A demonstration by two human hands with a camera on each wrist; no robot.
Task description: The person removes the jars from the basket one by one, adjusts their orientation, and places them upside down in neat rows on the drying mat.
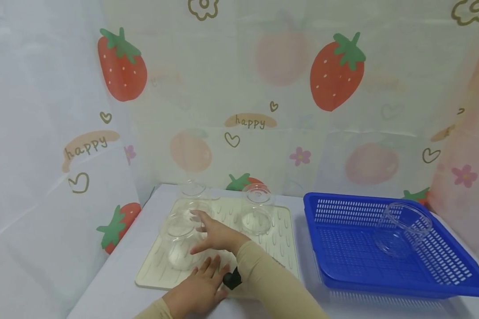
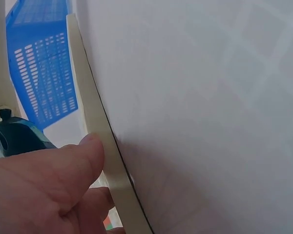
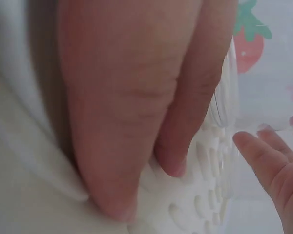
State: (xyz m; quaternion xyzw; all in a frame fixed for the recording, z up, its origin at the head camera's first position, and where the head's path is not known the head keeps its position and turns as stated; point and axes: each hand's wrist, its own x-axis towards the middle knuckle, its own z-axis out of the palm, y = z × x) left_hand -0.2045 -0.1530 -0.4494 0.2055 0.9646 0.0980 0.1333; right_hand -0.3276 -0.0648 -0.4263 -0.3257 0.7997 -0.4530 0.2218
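Note:
A pale drying mat (image 1: 279,241) with raised drop-shaped ridges lies on the white table. Three clear cups stand on it: a front-left cup (image 1: 175,250), a back-left cup (image 1: 193,190) and a right cup (image 1: 257,212). My right hand (image 1: 217,235) hovers beside the front-left cup, thumb and fingers spread apart at its right side, with nothing in its grasp. Below it, my left hand (image 1: 199,285) rests on the mat's near edge with fingers extended. In the left wrist view, the left thumb (image 2: 90,156) lies against the mat's rim (image 2: 95,107).
A blue plastic basket (image 1: 383,288) stands on the right of the table, with a clear cup (image 1: 403,230) lying tilted inside. A small black device (image 1: 232,279) sits at the right wrist. Behind hangs a strawberry-print curtain (image 1: 223,57).

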